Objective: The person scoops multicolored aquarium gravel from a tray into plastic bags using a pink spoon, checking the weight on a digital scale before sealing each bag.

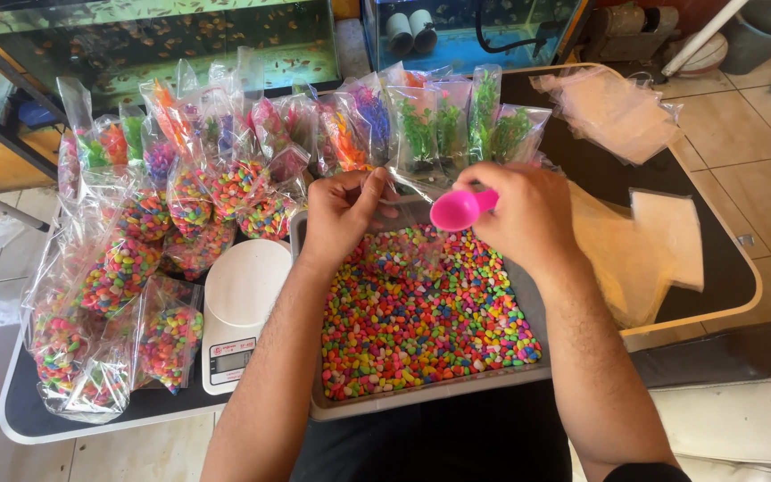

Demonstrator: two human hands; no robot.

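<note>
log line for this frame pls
left hand: holds clear bag open | right hand: grips pink scoop at bag mouth | below: tray of coloured gravel

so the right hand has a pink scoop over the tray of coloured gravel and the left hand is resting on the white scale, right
Not quite. The head view shows the left hand pinching open a clear plastic bag over the tray of coloured gravel, not resting on the white scale, which sits untouched beside the tray. The right hand does hold the pink scoop.

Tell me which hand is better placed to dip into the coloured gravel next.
Probably the right hand: it grips the pink scoop just above the gravel tray, while the left hand pinches a clear bag open.
</note>
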